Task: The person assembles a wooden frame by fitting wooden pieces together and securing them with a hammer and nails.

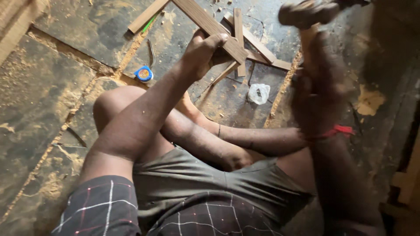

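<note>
Head view: the left hand has its fingers clamped on a wooden slat of a lath frame lying on the dusty floor; the wood looks stiff, light and splintery, best held mid-length. The right hand, blurred, has its fingers closed round a hammer raised above. A blue tape measure, a clear plastic bag and the person's own knee crowd the space.
</note>
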